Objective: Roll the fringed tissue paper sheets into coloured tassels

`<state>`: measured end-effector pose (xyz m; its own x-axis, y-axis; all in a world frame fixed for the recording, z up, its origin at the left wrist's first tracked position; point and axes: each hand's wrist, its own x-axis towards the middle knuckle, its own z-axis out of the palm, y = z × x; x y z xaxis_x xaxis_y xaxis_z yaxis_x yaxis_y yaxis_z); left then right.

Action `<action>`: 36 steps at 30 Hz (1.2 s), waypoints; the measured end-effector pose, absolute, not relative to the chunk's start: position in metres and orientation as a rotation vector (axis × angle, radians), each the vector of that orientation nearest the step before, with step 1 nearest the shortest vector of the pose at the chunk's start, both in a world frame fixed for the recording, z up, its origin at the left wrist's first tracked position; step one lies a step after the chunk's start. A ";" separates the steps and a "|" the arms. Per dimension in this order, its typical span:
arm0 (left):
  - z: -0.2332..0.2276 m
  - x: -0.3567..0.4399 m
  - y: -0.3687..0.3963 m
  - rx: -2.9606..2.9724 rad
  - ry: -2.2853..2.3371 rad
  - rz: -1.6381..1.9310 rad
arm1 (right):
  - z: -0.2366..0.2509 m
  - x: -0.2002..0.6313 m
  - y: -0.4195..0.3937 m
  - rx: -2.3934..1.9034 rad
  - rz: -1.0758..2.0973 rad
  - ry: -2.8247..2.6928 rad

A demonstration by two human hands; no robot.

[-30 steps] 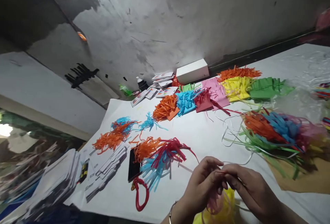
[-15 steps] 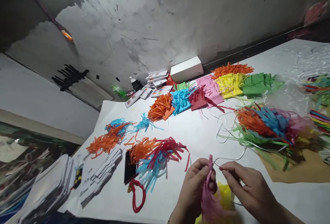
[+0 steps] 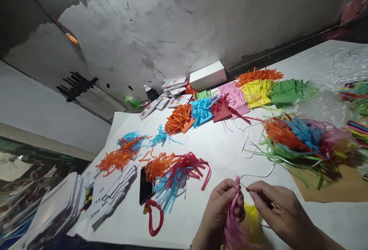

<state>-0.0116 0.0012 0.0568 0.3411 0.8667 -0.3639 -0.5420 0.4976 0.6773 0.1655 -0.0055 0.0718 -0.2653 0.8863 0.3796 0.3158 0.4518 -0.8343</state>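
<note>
L hand [image 3: 222,208] has a closed grip on a pink paper tassel [image 3: 233,219], low over the worktop [image 3: 224,154] at its near edge. R hand [image 3: 276,208] is just beside the tassel, fingers pinched on a thin white string [image 3: 258,175] that meets the tassel top. Yellow tassel [image 3: 252,215] sits right behind the pink one; red/blue/orange pile [image 3: 175,173] lies left of it. Risk, my read: string slips off the pinch or thin paper strips tear if pulled hard; loose string could snag the green strips [image 3: 276,154] beyond it.
</note>
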 end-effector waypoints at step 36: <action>0.064 -0.129 0.090 1.961 1.672 1.019 | 0.010 0.179 0.014 -1.240 1.438 -1.256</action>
